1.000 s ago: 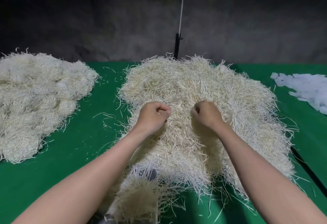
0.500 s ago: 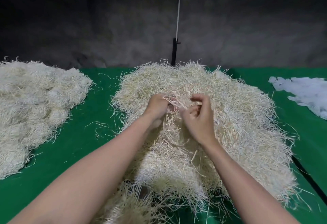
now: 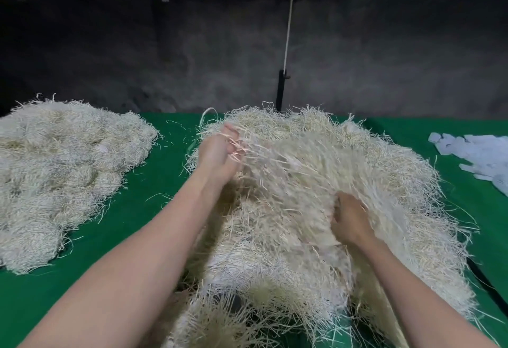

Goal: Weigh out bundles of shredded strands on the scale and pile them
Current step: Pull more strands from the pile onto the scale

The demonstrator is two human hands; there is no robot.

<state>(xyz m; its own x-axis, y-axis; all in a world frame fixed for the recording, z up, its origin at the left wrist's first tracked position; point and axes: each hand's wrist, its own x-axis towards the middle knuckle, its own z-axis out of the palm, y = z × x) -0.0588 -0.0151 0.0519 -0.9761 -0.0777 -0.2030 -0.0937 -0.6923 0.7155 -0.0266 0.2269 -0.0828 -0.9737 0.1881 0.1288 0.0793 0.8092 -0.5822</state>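
With tufts gripped in the curled fingers of left hand and right hand, a bundle is best drawn gently from the pale heap of shredded strands.

1. The heap of strands in front of me is pale straw yellow.
2. The pile on my left is creamy white.
3. My tabletop is plain bright green.
4. The paper bits are bluish white.
5. The wall is dark grey, the pole black.
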